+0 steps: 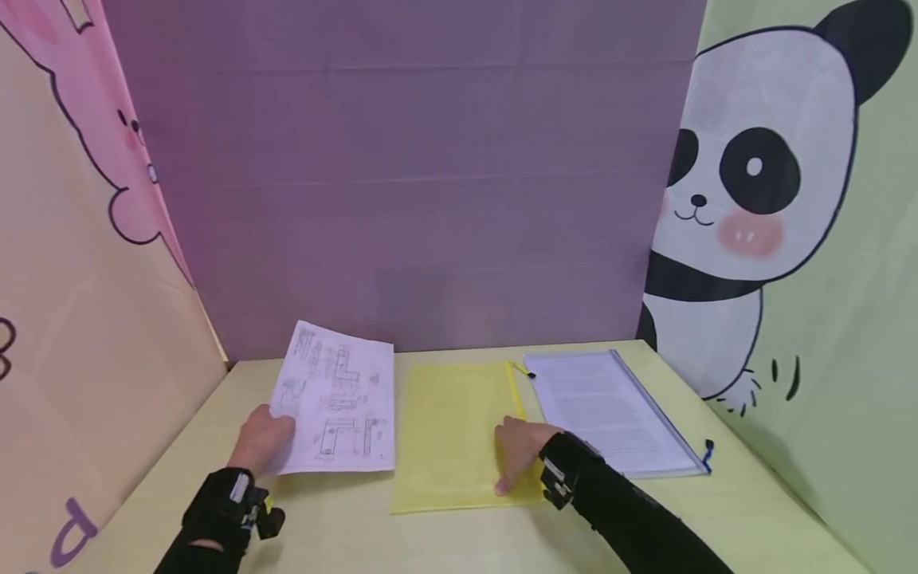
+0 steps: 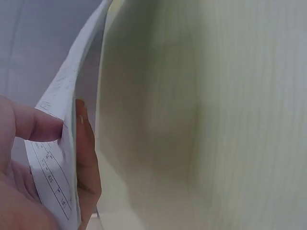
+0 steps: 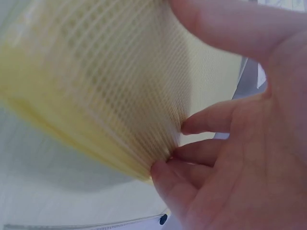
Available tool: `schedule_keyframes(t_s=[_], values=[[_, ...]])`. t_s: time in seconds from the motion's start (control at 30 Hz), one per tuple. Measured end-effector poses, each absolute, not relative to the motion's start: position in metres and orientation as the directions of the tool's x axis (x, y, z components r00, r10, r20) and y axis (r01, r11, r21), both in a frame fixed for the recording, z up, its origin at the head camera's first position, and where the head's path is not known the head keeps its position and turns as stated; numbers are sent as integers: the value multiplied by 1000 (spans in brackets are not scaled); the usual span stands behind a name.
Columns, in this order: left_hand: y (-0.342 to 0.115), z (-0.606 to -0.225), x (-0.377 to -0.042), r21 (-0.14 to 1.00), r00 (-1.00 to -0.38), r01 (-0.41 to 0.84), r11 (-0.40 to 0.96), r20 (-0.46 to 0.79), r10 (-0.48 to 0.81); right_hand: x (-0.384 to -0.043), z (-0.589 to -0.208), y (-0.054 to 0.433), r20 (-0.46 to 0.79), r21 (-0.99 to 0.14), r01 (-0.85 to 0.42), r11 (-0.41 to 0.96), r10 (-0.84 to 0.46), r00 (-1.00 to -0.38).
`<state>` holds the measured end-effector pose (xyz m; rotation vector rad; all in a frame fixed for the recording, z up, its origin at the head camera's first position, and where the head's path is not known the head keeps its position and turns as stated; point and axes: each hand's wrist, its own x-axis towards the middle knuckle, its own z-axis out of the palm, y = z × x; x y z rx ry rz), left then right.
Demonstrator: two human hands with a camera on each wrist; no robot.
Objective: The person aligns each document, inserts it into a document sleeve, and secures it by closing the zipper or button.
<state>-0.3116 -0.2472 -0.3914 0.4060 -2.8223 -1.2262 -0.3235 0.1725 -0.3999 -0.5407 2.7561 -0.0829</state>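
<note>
My left hand [image 1: 263, 438] grips a few sheets of paper [image 1: 337, 406] printed with technical drawings by their lower left edge. In the left wrist view the thumb is on the printed face of the sheets [image 2: 72, 96] and the fingers are behind them. The sheets are tilted up from the table. A yellow translucent mesh zip pouch [image 1: 452, 430] lies to their right. On its right edge is my right hand [image 1: 518, 450], pinching the pouch between thumb and fingers. The pouch's mesh face [image 3: 124, 72] bulges in the right wrist view.
Right of the yellow pouch lies a clear pouch [image 1: 588, 406] holding printed pages, with a grey zip edge and a dark pull tab [image 1: 708, 454]. The light wood table [image 1: 323, 526] meets a purple backdrop [image 1: 402, 183] behind and printed side curtains.
</note>
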Motion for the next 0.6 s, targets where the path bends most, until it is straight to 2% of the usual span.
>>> schedule_keyframes(t_s=[0.3,0.43,0.6], values=[[-220,-384,-318,801,-964,-203,563,-61,-260,-320,-400,175,-311,-185,-364,913,-405,-860],[-207,-382,-320,823,-969,-181,538,-54,-243,-320,-403,174,-270,-250,-369,895,-431,-861],[-187,-379,-324,847,-974,-157,507,-48,-222,-324,-408,174,-161,-355,-408,841,-485,-859]])
